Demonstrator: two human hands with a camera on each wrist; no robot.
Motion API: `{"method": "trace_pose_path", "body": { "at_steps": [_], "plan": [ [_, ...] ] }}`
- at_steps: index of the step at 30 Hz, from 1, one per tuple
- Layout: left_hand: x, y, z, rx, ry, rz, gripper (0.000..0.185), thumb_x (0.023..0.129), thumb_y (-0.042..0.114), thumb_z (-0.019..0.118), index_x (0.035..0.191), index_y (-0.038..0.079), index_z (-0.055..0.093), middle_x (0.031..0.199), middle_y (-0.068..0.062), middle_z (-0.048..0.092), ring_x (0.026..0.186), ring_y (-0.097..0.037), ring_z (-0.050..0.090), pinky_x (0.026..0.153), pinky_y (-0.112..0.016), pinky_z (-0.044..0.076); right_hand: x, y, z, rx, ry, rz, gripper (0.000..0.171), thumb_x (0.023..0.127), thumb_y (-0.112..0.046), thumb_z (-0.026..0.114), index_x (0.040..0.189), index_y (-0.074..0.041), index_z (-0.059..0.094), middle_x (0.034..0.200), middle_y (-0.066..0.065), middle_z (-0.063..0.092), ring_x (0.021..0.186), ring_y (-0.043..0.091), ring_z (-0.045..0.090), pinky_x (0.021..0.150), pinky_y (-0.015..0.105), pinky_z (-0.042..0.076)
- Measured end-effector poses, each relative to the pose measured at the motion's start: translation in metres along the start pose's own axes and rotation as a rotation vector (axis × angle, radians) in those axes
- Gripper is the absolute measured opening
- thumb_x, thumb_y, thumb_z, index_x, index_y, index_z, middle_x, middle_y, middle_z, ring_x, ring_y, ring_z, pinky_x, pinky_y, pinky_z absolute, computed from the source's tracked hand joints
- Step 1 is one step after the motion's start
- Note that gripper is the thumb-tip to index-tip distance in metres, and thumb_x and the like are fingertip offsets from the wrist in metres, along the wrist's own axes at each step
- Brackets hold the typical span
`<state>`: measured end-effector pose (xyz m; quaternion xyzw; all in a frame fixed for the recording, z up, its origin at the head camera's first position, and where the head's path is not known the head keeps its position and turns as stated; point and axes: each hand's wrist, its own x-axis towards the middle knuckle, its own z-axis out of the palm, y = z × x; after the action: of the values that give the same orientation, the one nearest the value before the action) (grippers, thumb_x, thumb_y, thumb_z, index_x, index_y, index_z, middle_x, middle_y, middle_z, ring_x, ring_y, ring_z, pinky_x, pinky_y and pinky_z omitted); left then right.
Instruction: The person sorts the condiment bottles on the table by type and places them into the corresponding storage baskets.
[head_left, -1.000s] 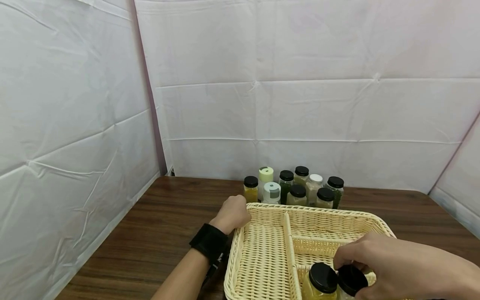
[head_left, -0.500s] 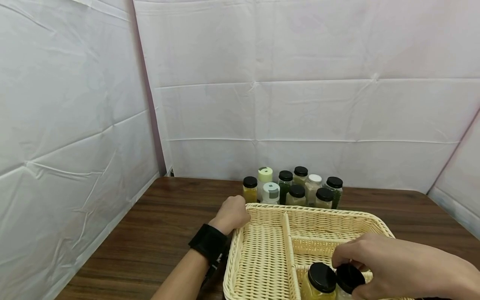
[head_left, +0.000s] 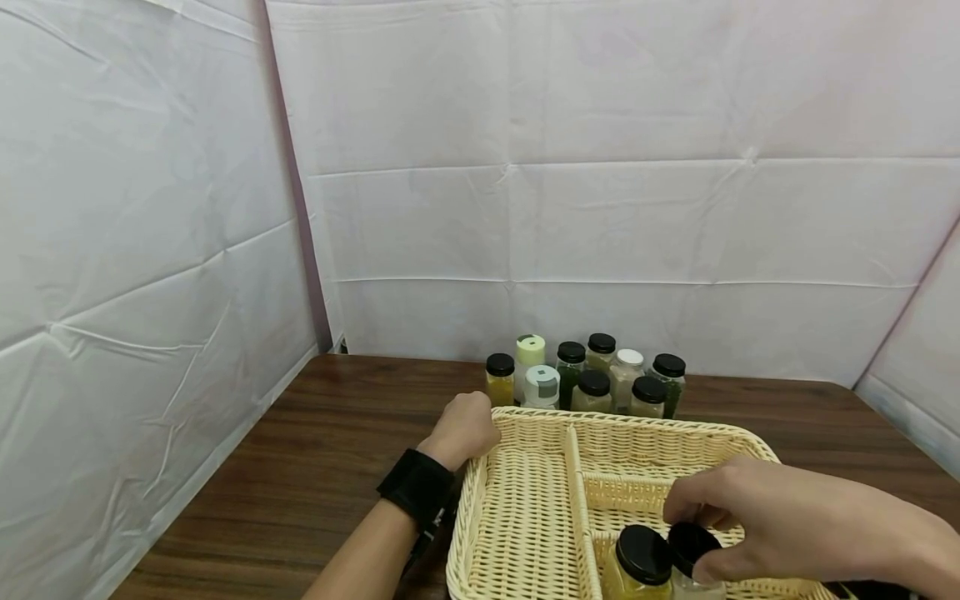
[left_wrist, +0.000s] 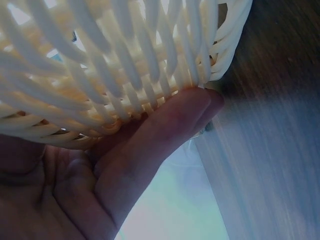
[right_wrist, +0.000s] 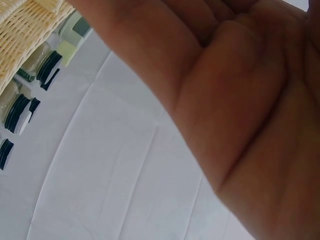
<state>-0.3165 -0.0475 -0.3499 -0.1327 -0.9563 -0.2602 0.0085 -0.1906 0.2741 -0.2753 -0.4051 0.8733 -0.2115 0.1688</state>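
1. The right hand point(head_left: 780, 521) reaches into the near right compartment of the basket point(head_left: 525, 517) and pinches the black lid of a jar point(head_left: 693, 554) between thumb and fingertips.
2. That jar stands upright, touching a second jar point(head_left: 637, 567) with yellowish contents just to its left — both in the same compartment.
3. The left hand point(head_left: 463, 427) sits at the basket's far left corner; the left wrist view shows its fingers point(left_wrist: 165, 130) curled against the wicker wall, gripping the rim.
4. Behind the basket, on the wooden table point(head_left: 330, 442), a cluster of spice jars point(head_left: 592, 379) stands upright — most with black lids, some with pale ones.
5. White sheets point(head_left: 600, 167) close off the back and sides.
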Motion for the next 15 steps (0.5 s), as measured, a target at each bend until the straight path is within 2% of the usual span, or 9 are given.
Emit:
{"method": "trace_pose_path", "body": {
  "at_steps": [8, 15],
  "plan": [
    [-0.0008, -0.0004, -0.0005, -0.01, 0.007, 0.011, 0.052, 0.093, -0.009, 0.062, 0.06, 0.016, 0.032, 0.059, 0.003, 0.017, 0.053, -0.012, 0.017, 0.053, -0.028, 0.022, 0.0001, -0.0001, -0.0018, -0.006, 0.016, -0.028, 0.023, 0.096, -0.021, 0.082, 0.117, -0.022, 0.072, 0.107, -0.022, 0.067, 0.091, -0.002, 0.064, 0.07, 0.028, 0.056],
    [-0.0014, -0.0013, -0.0005, -0.014, 0.014, 0.026, 0.052, 0.092, -0.01, 0.062, 0.059, 0.016, 0.03, 0.06, 0.003, 0.016, 0.053, -0.011, 0.016, 0.053, -0.028, 0.021, -0.0005, 0.0011, -0.0047, 0.003, 0.026, 0.023, 0.019, 0.099, -0.023, 0.078, 0.117, -0.022, 0.072, 0.109, -0.02, 0.067, 0.097, 0.0, 0.068, 0.076, 0.029, 0.059]
  ]
}}
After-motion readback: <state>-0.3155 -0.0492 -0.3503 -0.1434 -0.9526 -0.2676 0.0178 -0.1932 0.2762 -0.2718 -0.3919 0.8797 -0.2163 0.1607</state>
